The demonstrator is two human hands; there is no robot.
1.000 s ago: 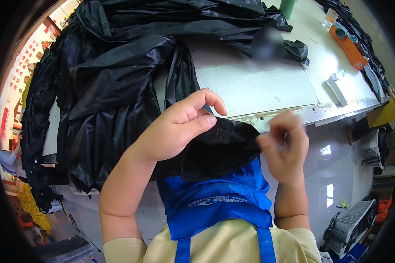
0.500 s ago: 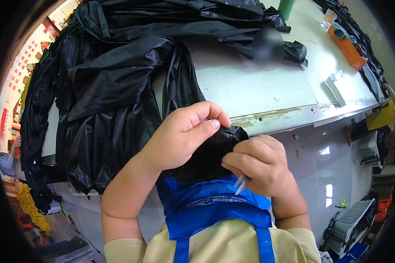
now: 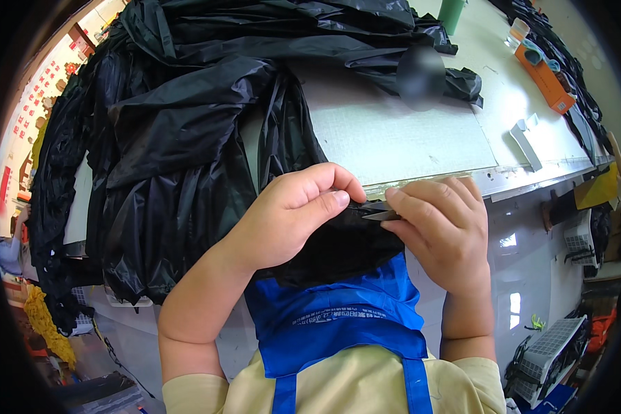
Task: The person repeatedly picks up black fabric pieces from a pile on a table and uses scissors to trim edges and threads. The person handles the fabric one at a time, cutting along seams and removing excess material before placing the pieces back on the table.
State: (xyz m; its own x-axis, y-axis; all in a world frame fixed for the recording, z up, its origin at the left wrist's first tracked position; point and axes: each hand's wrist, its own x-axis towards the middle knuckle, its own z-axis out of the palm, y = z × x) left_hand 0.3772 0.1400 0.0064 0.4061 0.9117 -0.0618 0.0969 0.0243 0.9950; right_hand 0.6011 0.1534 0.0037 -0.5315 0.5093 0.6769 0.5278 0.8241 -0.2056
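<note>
My left hand (image 3: 300, 210) pinches the edge of a shiny black fabric piece (image 3: 345, 245) between thumb and forefinger. That fabric hangs down over my blue apron (image 3: 341, 314). In my right hand (image 3: 438, 221) is a small pair of metal thread snips (image 3: 379, 211), its two blades parted and pointing left. The blade tips lie at the fabric's edge, just right of my left fingertips. The snips' handle is hidden inside my right fist. A large heap of the same black fabric (image 3: 179, 124) spreads over the table and drapes off its near side at the left.
The white table (image 3: 407, 138) has a worn front edge. On it stand a green cylinder (image 3: 451, 15), an orange box (image 3: 546, 79), a clear cup (image 3: 516, 33) and a folded white strip (image 3: 526, 143). White baskets (image 3: 548, 359) and yellow cloth (image 3: 50, 331) are around the floor.
My right hand has moved up and right and turned, bringing the snips' blades from below the fist to the fabric edge. My left hand stays nearly still, keeping its pinch.
</note>
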